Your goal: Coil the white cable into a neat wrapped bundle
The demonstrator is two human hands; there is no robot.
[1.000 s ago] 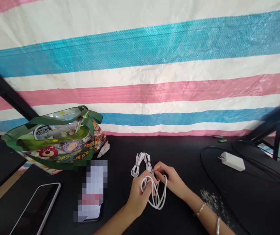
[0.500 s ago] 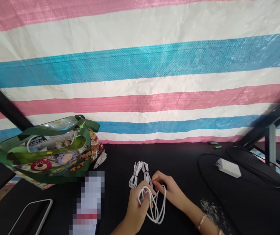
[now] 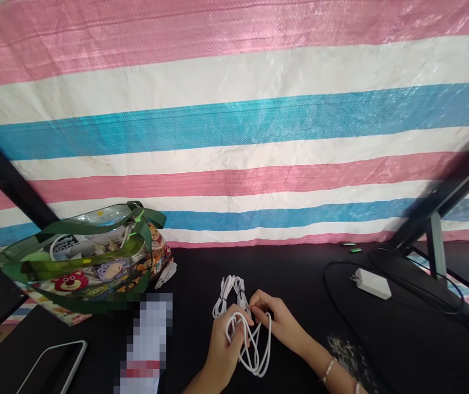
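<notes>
A loosely looped white cable [image 3: 264, 361] hangs from my left hand [image 3: 225, 339], whose fingers and thumb are closed around its coils. My right hand [image 3: 273, 313] pinches a part of the same cable at the upper right of the loops, with its fingertips close to those of my left hand. Just beyond both hands lie two bundled white cables [image 3: 223, 298], side by side on the black tabletop [image 3: 193, 317], each cinched with a dark tie. My left hand partly covers the nearer ends of these bundles.
A clear, green-trimmed cartoon bag [image 3: 106, 273] full of items stands at left. Nearer are a phone [image 3: 53, 369] and a blurred-out pale packet [image 3: 150, 334]. On the right lie a white charger [image 3: 374, 283], a black cord [image 3: 341, 317] and scattered pale bits [image 3: 347, 353]. Striped sheeting [image 3: 234, 180] hangs behind.
The camera view has tilted up and shifted slightly, so the scene sits a little lower. Both hands keep their hold on the looped cable, which has hardly changed shape.
</notes>
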